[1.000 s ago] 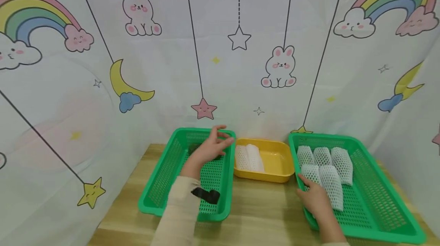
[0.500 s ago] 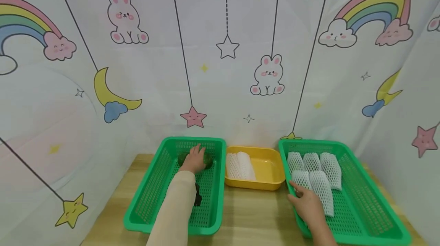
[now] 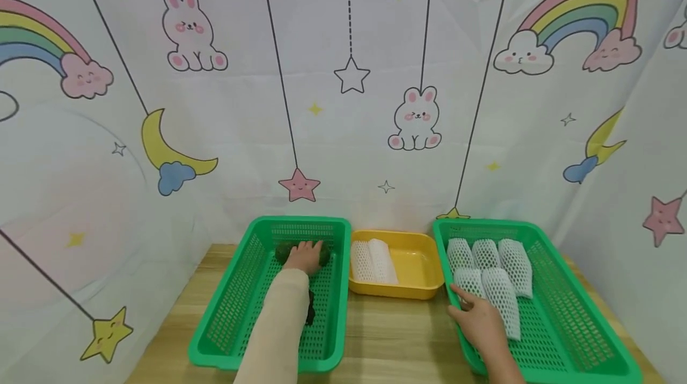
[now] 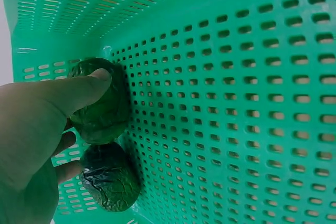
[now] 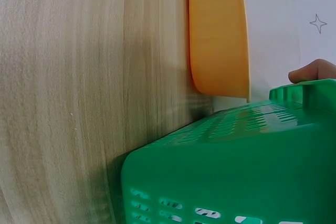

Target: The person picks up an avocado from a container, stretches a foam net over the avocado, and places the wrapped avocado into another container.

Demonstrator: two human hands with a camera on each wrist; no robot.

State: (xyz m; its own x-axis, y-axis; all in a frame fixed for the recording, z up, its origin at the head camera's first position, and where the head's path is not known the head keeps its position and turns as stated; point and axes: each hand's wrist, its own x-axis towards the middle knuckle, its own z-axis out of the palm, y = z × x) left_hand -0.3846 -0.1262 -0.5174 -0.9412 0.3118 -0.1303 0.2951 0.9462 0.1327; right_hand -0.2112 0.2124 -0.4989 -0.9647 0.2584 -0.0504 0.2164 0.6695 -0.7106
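Note:
In the head view my left hand (image 3: 304,257) is down inside the left green basket (image 3: 212,306), over two dark green, oval, wrinkled shiny fruits, kind unclear. The left wrist view shows my thumb lying across the upper dark green fruit (image 4: 102,106), my fingers bent around its far side and partly hidden. Close below it lies the other dark green fruit (image 4: 113,177), near a fingertip. My right hand (image 3: 481,323) rests at the left rim of the right green basket (image 3: 585,324), fingers loose, holding nothing. A fingertip (image 5: 315,71) touches that rim in the right wrist view.
Between the baskets stands a yellow tray (image 3: 421,265) with white foam net sleeves (image 3: 382,262). Several white net-covered things (image 3: 501,297) lie in the right basket. Everything stands on a wooden table (image 3: 394,336), with a printed curtain (image 3: 343,151) behind.
My left hand came down from above the left basket's right side onto the dark green fruits. The head view shifted slightly. My right hand stayed at the right basket's rim.

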